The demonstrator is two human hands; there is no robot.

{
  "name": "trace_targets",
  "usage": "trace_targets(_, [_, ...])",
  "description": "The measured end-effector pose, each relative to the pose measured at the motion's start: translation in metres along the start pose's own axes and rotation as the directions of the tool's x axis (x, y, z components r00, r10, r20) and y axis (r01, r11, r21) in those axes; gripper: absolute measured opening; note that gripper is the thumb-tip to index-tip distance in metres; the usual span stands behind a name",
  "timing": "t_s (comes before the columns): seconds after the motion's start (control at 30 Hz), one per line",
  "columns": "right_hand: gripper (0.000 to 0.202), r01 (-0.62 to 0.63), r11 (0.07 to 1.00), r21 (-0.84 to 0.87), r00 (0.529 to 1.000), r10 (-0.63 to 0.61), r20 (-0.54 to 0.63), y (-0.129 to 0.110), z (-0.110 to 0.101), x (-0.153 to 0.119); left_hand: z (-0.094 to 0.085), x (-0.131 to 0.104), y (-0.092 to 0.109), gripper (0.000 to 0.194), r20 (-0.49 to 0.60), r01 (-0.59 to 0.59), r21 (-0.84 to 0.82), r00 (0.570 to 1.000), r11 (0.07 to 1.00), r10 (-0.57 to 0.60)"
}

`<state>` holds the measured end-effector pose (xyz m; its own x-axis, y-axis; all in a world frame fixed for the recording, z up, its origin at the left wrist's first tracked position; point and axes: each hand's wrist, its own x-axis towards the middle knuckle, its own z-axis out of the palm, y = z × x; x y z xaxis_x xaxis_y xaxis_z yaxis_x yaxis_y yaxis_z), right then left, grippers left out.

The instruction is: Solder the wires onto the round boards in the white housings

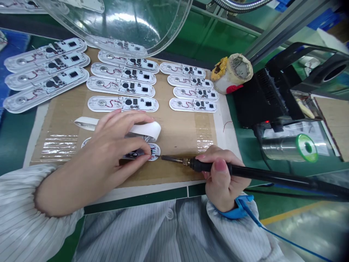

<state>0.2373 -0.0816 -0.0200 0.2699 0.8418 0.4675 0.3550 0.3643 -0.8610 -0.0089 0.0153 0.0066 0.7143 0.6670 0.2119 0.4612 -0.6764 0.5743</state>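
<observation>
My right hand (223,174) grips a soldering iron (200,165) by its black handle. The iron's tip points left and lies close to the right end of a small circuit board (156,151) in a white housing. Over that board my left hand (117,145) is closed, thumb and index finger pinched at the board's end. What the pinch holds is too small to make out. A curved white casing part (145,130) stands just behind the fingers, partly covered by the left hand. Most of the board is hidden under that hand.
Rows of white housings with circuit boards (122,103) lie behind on a cardboard sheet (185,134). A clear magnifier lens (122,25) hangs above. To the right are a solder spool (289,147), a black device (261,91) and a crusted pot (240,69). A blue wrist strap cord (253,218) trails from my right wrist.
</observation>
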Motion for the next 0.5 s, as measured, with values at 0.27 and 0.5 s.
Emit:
trace_targets(0.27, [0.019,0.043,0.999,-0.021,0.999,-0.043,0.007,0.0016,-0.0012,0.0,-0.0015,0.0019,0.0028,0.025,0.015,0.004,0.057,1.0,0.998,-0.005])
trace_targets(0.5, [0.018,0.037,0.999,0.011,0.999,-0.037,0.003,0.0004,-0.0012,0.0012,-0.0016,0.002,0.0023,0.029,-0.023,0.0,0.032,1.0,0.999,0.001])
